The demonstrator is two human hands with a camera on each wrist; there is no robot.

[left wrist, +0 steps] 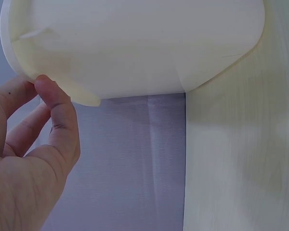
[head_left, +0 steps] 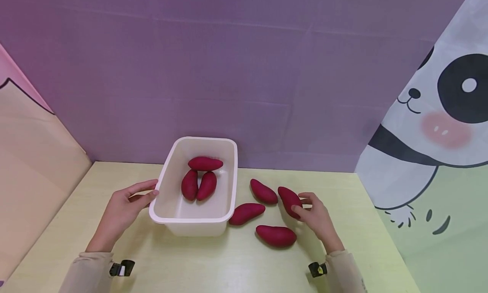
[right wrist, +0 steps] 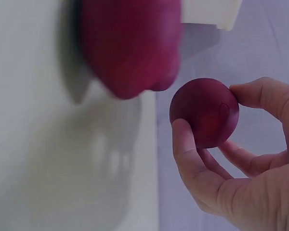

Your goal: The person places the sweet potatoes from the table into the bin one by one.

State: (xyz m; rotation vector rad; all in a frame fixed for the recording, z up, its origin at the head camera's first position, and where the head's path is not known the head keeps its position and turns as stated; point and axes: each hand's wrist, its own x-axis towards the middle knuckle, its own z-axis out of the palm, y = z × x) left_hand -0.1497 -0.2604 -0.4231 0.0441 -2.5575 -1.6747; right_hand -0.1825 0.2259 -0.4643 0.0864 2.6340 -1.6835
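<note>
My left hand (head_left: pixel 122 210) pinches the left rim of a white plastic bin (head_left: pixel 233 178); the left wrist view shows its fingertips on the edge of the bin (left wrist: pixel 149 53). Inside the bin lie three red sweet potatoes, one crosswise (head_left: pixel 205 163) behind two (head_left: pixel 189 185) (head_left: pixel 207 186) side by side. To the bin's right, my right hand (head_left: pixel 318 216) holds a sweet potato (head_left: pixel 288 201) between thumb and fingers. The right wrist view shows that sweet potato (right wrist: pixel 204 113) end-on, raised off the table.
Three more sweet potatoes lie on the pale wooden table (head_left: pixel 183 263): one at the back (head_left: pixel 264 192), one against the bin's right side (head_left: pixel 246 214), one nearer the front (head_left: pixel 276 236). A purple cloth (head_left: pixel 228 73) hangs behind the table, and a panda-print cloth (head_left: pixel 438 128) on the right.
</note>
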